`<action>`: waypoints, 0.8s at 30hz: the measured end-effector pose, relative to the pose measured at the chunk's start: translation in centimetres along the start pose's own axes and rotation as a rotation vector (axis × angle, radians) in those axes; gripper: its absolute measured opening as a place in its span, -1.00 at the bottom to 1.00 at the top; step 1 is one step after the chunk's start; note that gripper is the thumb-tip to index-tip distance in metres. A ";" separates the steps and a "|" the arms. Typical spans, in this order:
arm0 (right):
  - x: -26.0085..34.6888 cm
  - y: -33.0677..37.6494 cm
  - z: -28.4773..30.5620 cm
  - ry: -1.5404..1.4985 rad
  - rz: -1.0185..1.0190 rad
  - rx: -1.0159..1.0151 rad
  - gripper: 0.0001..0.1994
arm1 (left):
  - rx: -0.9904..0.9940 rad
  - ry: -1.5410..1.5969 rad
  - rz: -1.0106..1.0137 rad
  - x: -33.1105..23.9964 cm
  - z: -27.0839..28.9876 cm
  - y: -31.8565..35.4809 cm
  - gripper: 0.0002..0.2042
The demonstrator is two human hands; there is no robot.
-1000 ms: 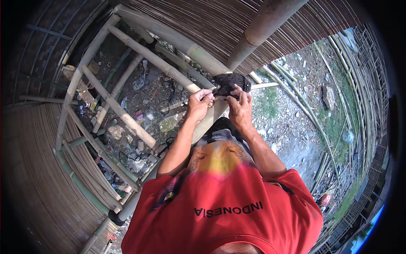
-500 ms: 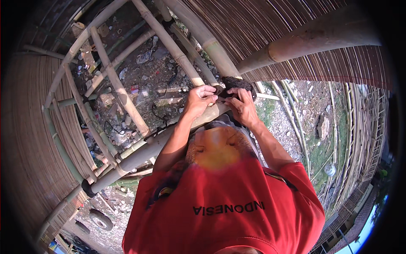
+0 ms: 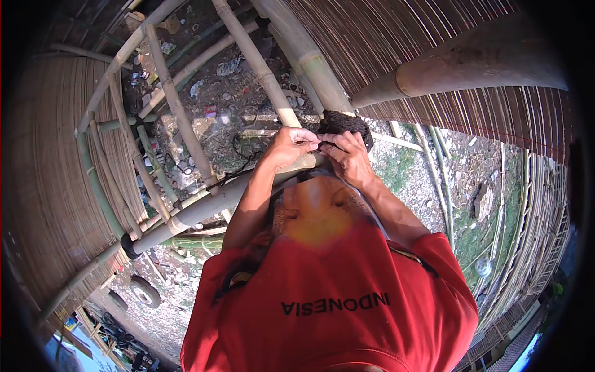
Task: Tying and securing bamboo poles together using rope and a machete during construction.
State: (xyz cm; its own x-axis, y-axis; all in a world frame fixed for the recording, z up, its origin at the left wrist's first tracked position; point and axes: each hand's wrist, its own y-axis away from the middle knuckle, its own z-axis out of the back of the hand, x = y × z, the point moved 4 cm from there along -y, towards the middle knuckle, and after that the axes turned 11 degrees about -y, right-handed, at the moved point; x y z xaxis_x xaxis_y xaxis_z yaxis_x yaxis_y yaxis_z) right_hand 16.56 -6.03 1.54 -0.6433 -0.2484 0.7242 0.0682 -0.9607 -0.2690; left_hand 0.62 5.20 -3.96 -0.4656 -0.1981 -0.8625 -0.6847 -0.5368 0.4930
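A thick dark fibre rope lashing (image 3: 339, 124) is wound around the joint where several bamboo poles meet. Just in front of it, my left hand (image 3: 289, 147) is closed in a pinch, its fingertips at a short dark strand of the rope. My right hand (image 3: 348, 154) is closed too, thumb and fingers pinching the same strand from the other side. The fingertips of both hands nearly touch and hide most of the strand. Beneath my hands runs a thick bamboo pole (image 3: 214, 201), which passes close to my body.
A bamboo pole (image 3: 257, 62) slants away beyond my left hand, and a thicker bamboo pole (image 3: 310, 59) rises behind the lashing. Another dark binding (image 3: 129, 246) wraps a joint at the left. Slatted bamboo screens (image 3: 62, 161) stand around. Below lie rubble and a tyre (image 3: 144, 291).
My view has shifted slightly, so the frame's poles appear moved. Both hands stay at the lashing, and my right fingers have shifted in their grip on the strand.
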 end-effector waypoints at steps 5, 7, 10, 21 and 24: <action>-0.2 0.1 -0.1 -0.012 0.041 -0.099 -0.78 | 0.069 -0.136 -0.018 0.0 0.2 -0.2 -0.81; -0.3 0.0 -0.1 -0.029 0.034 -0.120 -0.80 | 0.043 -0.101 -0.034 -0.3 0.0 0.1 -0.80; -0.1 -0.2 -0.3 -0.063 0.018 -0.152 -0.82 | -0.054 -0.105 -0.077 -0.1 -0.7 1.3 -0.78; 0.8 -0.7 -0.2 -0.128 -0.065 -0.216 -0.81 | -0.298 -0.090 -0.102 -1.3 -2.2 2.7 -0.83; 0.5 -0.6 -0.7 -0.104 -0.131 -0.259 -0.68 | -0.334 -0.168 -0.045 -1.2 -2.3 2.6 -0.86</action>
State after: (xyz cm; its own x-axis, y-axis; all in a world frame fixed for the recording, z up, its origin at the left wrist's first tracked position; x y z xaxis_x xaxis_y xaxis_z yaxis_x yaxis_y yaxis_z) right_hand 15.62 -5.45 1.60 -0.5515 -0.1489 0.8207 -0.2155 -0.9251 -0.3127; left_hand 0.65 2.14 -1.91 -0.5433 -0.0460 -0.8383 -0.4987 -0.7856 0.3663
